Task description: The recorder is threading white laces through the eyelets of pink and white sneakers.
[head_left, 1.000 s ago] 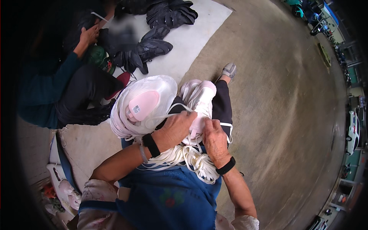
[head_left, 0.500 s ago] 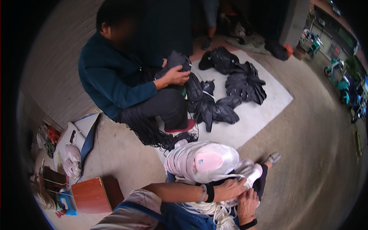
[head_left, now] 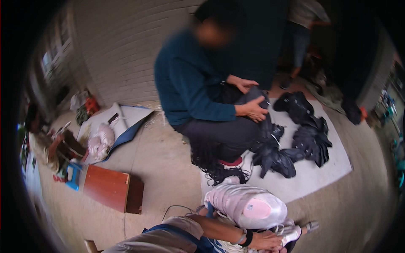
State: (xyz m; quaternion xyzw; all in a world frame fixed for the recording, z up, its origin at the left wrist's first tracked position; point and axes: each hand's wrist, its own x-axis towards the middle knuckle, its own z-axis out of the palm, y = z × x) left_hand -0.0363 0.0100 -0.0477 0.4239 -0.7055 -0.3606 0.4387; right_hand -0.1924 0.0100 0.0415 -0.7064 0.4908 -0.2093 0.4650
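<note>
At the lower edge my left hand [head_left: 265,241], wearing a bangle and a black wristband, is closed at the near end of a white-and-pink shoe upper [head_left: 292,237]. The exact hold of its fingertips is blurred. Only a sliver of my right hand [head_left: 276,249] shows below it, cut off by the frame, so its grip is hidden. Just beyond lies a row of nested white-and-pink shoe uppers [head_left: 236,204], with a pink oval on the nearest one. White laces [head_left: 221,245] hang beside my left wrist, over blue cloth.
Across from me a seated person [head_left: 190,84] handles a black shoe upper [head_left: 253,95]. Black uppers [head_left: 310,139] lie on a white sheet [head_left: 291,187]. To the left stand a reddish-brown wooden box [head_left: 107,187] and a blue stool [head_left: 74,175]. Another person stands behind.
My view has swung left, so the scene has shifted right and down. My right hand has mostly dropped out of the frame. The seated person's far hand has opened away from the black upper.
</note>
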